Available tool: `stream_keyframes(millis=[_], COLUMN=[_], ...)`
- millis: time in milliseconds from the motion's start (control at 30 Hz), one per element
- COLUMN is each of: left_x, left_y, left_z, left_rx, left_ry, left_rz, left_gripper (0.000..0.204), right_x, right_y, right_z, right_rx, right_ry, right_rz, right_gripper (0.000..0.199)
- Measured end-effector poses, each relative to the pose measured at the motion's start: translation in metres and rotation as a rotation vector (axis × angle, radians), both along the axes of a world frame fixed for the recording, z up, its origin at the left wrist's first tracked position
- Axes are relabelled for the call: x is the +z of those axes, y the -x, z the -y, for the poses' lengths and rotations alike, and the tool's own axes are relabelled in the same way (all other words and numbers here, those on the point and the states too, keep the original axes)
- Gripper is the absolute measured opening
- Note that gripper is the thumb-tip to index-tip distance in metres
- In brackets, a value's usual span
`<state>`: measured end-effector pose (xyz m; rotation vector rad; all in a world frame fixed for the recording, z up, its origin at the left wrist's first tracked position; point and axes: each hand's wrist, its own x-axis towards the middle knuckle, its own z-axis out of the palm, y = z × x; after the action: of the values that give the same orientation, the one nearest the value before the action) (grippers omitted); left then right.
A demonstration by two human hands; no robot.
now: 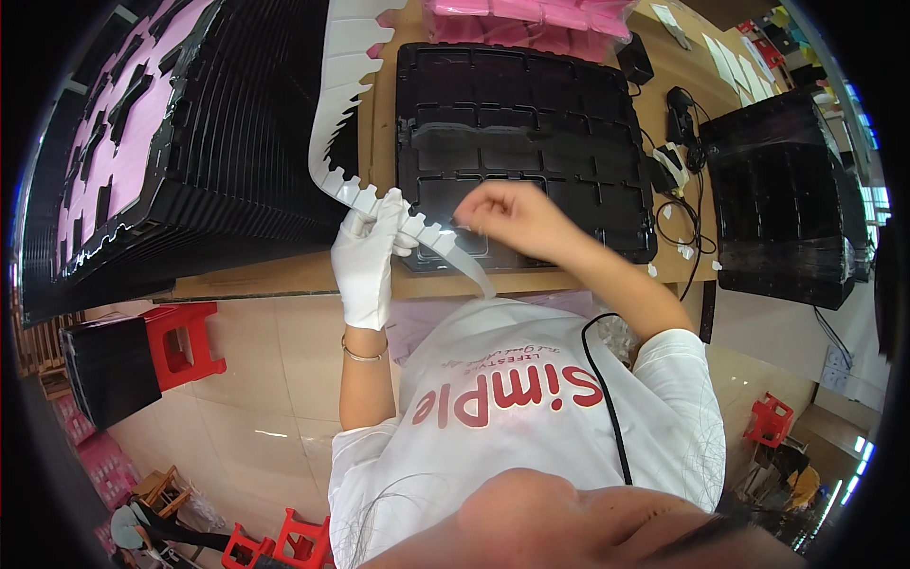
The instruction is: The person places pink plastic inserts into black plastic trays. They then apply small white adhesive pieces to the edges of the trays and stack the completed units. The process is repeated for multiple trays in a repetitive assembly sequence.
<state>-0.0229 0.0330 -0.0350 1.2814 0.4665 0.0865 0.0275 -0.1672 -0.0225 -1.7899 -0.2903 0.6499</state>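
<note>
My left hand (364, 270), in a white glove with a bracelet at the wrist, pinches a long white strip (343, 85) with a row of tabs along its edge. The strip hangs down from the far side, bends through these fingers and ends in a loose translucent tail near my shirt. My bare right hand (517, 220) hovers just right of the strip, over the near edge of a black compartmented tray (517, 142). Its thumb and fingertips are drawn together, slightly blurred. A small dark bit shows at them, too small to name.
A tall stack of black trays (237, 123) with pink sheet on its face rises at the left. Pink wrapped packs (531, 24) lie beyond the tray. Cables (697, 223) and a wrapped black tray stack (782, 199) are at the right. Red stools (185, 346) stand below.
</note>
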Motion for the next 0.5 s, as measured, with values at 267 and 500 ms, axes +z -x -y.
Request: stream_keyframes(millis=[267, 500], left_x=[-0.002, -0.014], left_y=[0.008, 0.023], left_z=[-0.005, -0.019], left_rx=[-0.032, 0.052], left_ry=[-0.111, -0.142], left_rz=[-0.02, -0.04], left_gripper=[0.019, 0.022], right_x=[-0.02, -0.004], right_y=[0.03, -0.012], right_z=[-0.018, -0.016], right_rx=[0.039, 0.241], right_ry=[-0.082, 0.039], right_rz=[0.743, 0.538], right_gripper=[0.009, 0.01])
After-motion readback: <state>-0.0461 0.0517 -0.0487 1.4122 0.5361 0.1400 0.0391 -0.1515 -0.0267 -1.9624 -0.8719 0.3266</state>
